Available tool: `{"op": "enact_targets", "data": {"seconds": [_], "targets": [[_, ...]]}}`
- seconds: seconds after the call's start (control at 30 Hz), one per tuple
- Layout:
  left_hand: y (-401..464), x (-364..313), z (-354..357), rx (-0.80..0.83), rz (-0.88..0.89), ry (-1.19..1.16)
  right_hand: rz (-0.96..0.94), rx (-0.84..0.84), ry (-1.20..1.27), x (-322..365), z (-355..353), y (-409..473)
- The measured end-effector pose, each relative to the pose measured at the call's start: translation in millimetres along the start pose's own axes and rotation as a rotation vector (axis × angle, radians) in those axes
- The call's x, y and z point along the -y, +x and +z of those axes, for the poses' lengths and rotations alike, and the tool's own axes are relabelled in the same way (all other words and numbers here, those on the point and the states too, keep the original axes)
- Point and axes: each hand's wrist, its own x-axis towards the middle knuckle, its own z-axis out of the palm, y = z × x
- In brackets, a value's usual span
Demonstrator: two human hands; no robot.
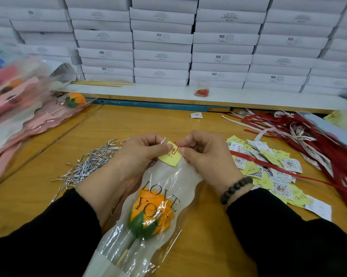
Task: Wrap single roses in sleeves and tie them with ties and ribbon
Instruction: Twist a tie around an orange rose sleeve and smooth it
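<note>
An orange rose (151, 213) on a wooden stick lies inside a clear sleeve (168, 182) printed "LOVE YOU", stem toward me, on the wooden table. At the sleeve's open top edge sits a small yellow note (169, 157) with a red paper clip (176, 149) over it. My left hand (137, 156) pinches the sleeve edge and the note from the left. My right hand (204, 154) pinches the red paper clip from the right. A pile of silver twist ties (90, 163) lies left of my hands. Red and white ribbons (300, 134) spread at the right.
Yellow notes and round-printed cards (268, 166) are heaped right of my hands. Wrapped roses in pink sleeves (28, 114) are stacked at the left. A small pile of red clips (201, 92) sits on the white shelf below stacked white boxes (162, 47).
</note>
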Motion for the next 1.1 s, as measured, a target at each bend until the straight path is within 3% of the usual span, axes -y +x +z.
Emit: {"op": "enact_targets", "data": {"seconds": [0.23,0.43,0.53,0.67,0.77,0.9,1.0,1.1], "targets": [[6,-5,-14,0.211,-0.107,-0.022,0.062,-0.009,0.027,-1,-6,1],[-1,-17,-33,0.529,-0.202,0.090,0.070,-0.075,-0.022,2,-22,5],[-3,-19,-35,0.747,-0.329,0.130,0.107,-0.126,-0.054,1,-38,7],[-6,-13,-23,0.864,-0.426,0.209,0.112,-0.184,-0.090,-2,-58,6],[-8,-7,-17,0.819,-0.365,0.240,0.097,-0.285,-0.105,-5,-65,6],[-5,-5,-17,0.639,-0.296,0.094,-0.023,-0.500,-0.263,-4,-65,7],[-1,-5,-20,0.482,-0.278,0.036,-0.062,-0.490,-0.285,1,-59,7],[1,-9,-22,0.358,-0.230,-0.005,-0.020,-0.377,-0.252,6,-50,6]]}}
